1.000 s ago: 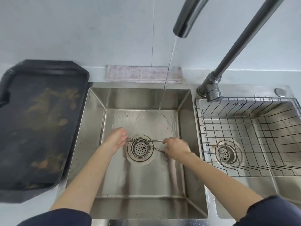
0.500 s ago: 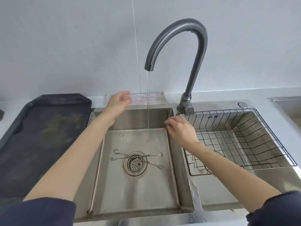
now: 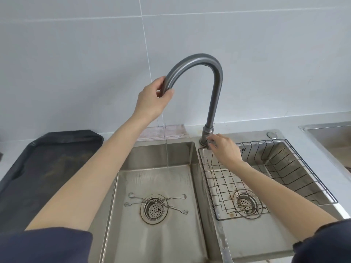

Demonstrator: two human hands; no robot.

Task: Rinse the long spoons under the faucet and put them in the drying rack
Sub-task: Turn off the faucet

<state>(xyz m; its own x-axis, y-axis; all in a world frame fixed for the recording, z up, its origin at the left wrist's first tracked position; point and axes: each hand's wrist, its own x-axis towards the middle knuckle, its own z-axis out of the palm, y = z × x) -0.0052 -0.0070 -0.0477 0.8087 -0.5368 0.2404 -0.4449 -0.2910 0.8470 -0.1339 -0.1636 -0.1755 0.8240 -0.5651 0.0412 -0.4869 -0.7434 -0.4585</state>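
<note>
Several thin long spoons (image 3: 171, 198) lie crossed over the drain (image 3: 154, 208) on the floor of the left sink basin (image 3: 171, 236). The grey gooseneck faucet (image 3: 215, 88) runs a thin stream of water into that basin. My left hand (image 3: 153, 100) is wrapped around the faucet's spout end. My right hand (image 3: 225, 149) rests on the knob at the faucet's base. The wire drying rack (image 3: 288, 179) sits in the right basin with nothing in it.
A dark tray (image 3: 43, 168) lies on the counter at the left. A folded cloth (image 3: 171, 132) sits behind the left basin against the tiled wall. Another steel basin edge (image 3: 330, 133) shows at the far right.
Both hands let go of the spoons and rose out of the basin. The left hand has taken hold of the spout end and the right hand has reached the faucet's base knob.
</note>
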